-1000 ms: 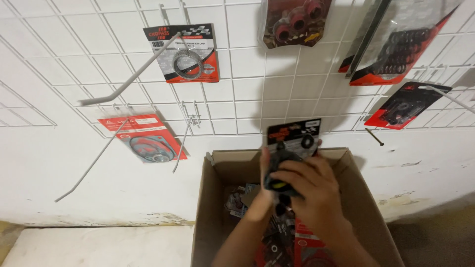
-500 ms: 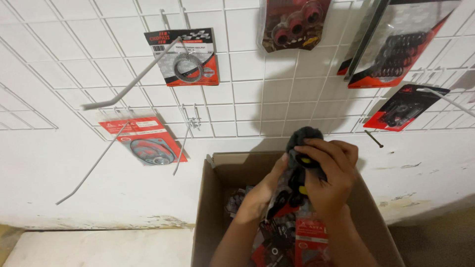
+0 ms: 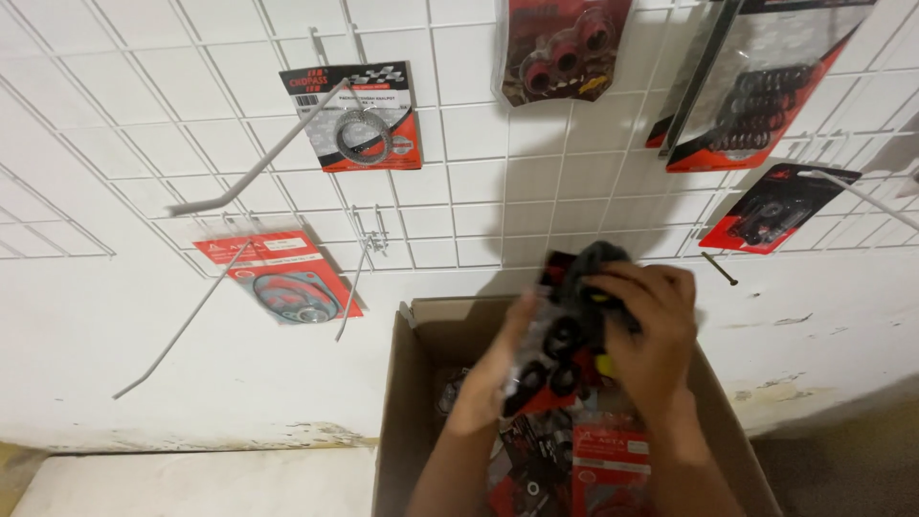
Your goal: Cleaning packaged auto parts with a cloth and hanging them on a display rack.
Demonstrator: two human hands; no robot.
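1. A white wire grid panel [image 3: 459, 191] is seen mounted on the white wall, with long metal hooks [image 3: 258, 158] projecting from it toward the camera.
2. Several red-and-black carded packets are hung on the panel: one with a metal ring [image 3: 356, 120] near the upper middle, one with flat gaskets [image 3: 282, 278] at the lower left, one with dark red rollers [image 3: 560, 48] at the top edge, one with black springs [image 3: 766, 86] at the upper right, and a smaller one [image 3: 766, 211] below it.
3. An open cardboard box [image 3: 407, 402] is set on the floor against the wall, below the lower edge of the panel; its flaps are folded out.
4. More red-and-black packets [image 3: 608, 460] are piled inside the box, partly hidden by the two forearms.
5. A blister packet [image 3: 560, 330], red-backed with round black parts under clear film, is held above the back edge of the box, just below the panel; its details are blurred.
6. The right hand [image 3: 651, 321] is curled closed over the top and right side of the packet.
7. The left hand [image 3: 493, 373] is closed against the packet's lower left edge, supporting it from below.
8. The shadow of the hands is cast on the wall behind the packet.
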